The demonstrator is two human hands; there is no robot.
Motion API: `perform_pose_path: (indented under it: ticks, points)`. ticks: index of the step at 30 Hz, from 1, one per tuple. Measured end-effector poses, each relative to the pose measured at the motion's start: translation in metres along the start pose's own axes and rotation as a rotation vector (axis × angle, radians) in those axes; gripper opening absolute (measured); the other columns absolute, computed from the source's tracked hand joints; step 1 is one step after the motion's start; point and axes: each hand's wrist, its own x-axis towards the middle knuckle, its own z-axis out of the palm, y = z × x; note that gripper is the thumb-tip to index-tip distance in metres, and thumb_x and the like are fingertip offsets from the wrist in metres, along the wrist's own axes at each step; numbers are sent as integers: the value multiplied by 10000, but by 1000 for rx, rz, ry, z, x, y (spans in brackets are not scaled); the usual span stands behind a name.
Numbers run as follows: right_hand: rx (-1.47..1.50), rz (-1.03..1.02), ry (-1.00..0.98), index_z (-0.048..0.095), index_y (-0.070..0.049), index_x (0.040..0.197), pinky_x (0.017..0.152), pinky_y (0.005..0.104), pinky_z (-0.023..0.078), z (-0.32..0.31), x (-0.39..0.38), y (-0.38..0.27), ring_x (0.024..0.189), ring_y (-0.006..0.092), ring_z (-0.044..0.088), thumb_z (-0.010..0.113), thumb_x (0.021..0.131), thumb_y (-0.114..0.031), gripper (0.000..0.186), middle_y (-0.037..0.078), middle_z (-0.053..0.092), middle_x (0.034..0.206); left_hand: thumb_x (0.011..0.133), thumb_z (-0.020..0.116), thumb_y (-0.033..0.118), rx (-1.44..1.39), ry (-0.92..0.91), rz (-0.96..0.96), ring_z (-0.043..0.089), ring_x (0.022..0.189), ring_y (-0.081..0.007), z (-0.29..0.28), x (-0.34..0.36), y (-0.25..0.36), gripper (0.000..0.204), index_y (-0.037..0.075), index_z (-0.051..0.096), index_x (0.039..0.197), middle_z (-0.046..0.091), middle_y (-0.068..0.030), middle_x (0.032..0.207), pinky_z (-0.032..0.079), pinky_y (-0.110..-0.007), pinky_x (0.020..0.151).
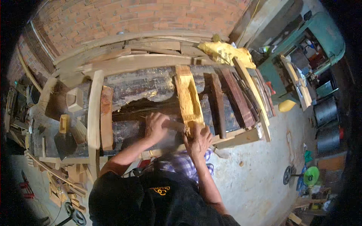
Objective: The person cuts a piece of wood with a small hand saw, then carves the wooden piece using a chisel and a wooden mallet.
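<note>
A long pale-yellow wooden piece with a hollowed trough (189,95) lies across the dark workbench (141,81), its near end towards me. My right hand (198,140) is closed over that near end, with the fingers bent around it. Just to its left, my left hand (156,126) grips a short brown block (174,125) that reaches across to the hollowed piece. The block is blurred, so its exact kind cannot be made out. Whether it touches the wood is hidden by my right fingers.
Dark wooden bars (218,105) and a pale plank (252,96) lie right of the hollowed piece. On the left are a long pale beam (95,111), a reddish board (107,120) and a whitish block (74,100). A yellow sack (226,52) sits behind; a green machine (281,75) stands right.
</note>
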Motion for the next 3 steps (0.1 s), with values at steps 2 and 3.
perform_pose_path:
  ticks: [2,3]
  points:
    - [6,14,5,477,-230,1327,940,503,337,-2,-6,-2,1113,415,414,724,699,-406,697,241,369,1317,611,669,30,6,-32,-45,517,936,-309,0,1,-1,308,127,587,891,555,-72,901,360,-459,857]
    - [13,-5,26,477,-230,1327,940,503,337,1,3,-4,1113,415,414,724,699,-406,697,241,369,1317,623,681,47,7,-64,-73,516,947,-309,-1,2,-2,299,130,594,897,556,-73,903,353,-462,894]
